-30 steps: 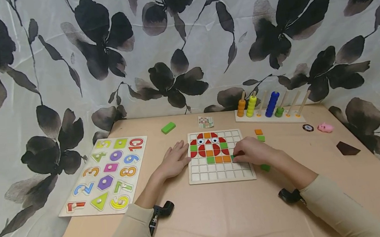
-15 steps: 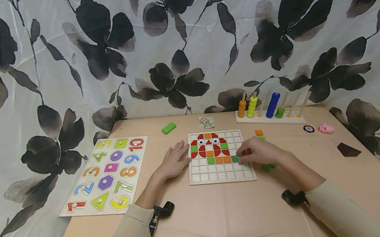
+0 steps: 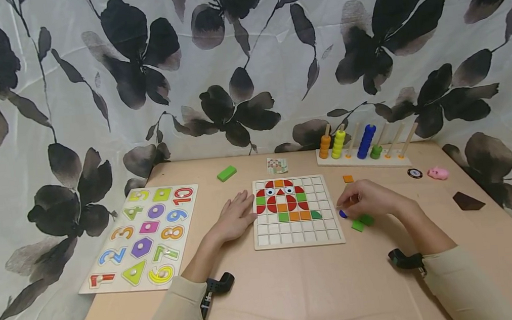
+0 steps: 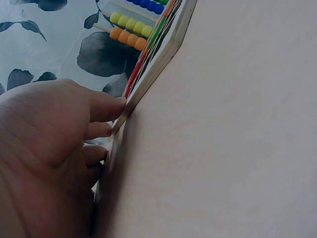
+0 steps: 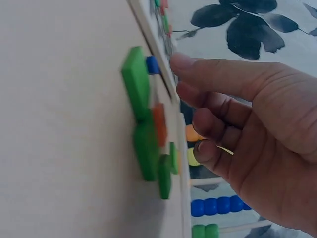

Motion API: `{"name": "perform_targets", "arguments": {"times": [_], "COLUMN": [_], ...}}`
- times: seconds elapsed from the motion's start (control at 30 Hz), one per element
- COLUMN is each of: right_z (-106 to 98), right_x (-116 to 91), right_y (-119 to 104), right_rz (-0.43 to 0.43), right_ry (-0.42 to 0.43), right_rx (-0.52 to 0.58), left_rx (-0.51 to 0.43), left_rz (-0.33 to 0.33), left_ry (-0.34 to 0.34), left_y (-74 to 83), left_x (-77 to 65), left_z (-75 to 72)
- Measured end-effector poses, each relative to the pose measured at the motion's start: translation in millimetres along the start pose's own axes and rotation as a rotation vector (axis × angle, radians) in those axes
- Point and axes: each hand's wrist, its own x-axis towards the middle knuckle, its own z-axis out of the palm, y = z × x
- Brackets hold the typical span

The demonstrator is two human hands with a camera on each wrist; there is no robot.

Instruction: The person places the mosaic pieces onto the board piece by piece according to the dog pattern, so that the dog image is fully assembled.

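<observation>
A white grid board [image 3: 299,236] lies mid-table with red, green, orange and eyed tiles set in its upper rows. At the right end of its lowest filled row sits a green round-cornered tile [image 3: 316,215]. My left hand [image 3: 233,217] rests flat by the board's left edge, fingertips at the rim. Just off the right edge, my right hand [image 3: 369,198] hovers with bent fingers above a small blue piece [image 3: 343,214] and loose green tiles [image 3: 358,226]. In the right wrist view, nothing shows between thumb and fingers; the blue piece [image 5: 152,65] is near the thumb tip.
An orange tile [image 3: 348,178] lies beyond my right hand. Behind stand a bead abacus [image 3: 361,160], a picture card [image 3: 277,165] and a green block [image 3: 227,173]. A number puzzle [image 3: 141,241] is at left; a pink pig [image 3: 438,173], round disc [image 3: 414,173] and brown piece [image 3: 468,201] are at right.
My right hand has let go of the green round-cornered tile on the board and moved right, over the loose pieces. The blue piece has come into view. My left hand has stayed in place.
</observation>
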Motion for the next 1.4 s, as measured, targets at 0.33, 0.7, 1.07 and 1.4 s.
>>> {"name": "perform_targets", "arguments": {"times": [0.33,0.7,1.07,1.4], "right_z": [9,9,17,16], "right_x": [8,13,27,29], "right_y": [2,-13,-21,-15], "right_rz": [-0.028,-0.131,-0.177,-0.185], "right_ry": [-0.050,0.030,-0.066,-0.071], "right_rx": [-0.011,0.079,0.034,0.013], "left_rx": [0.004,0.012,0.015,-0.005], "left_rz": [0.002,-0.005,-0.005,-0.010], "left_ry": [0.007,0.004,0.003,0.001], "left_y": [1.3,0.9,2.4,5.2], "left_x": [-0.8,-0.7,-0.7,-2.2], "left_z": [-1.8,-2.2,-2.4,-4.5]}}
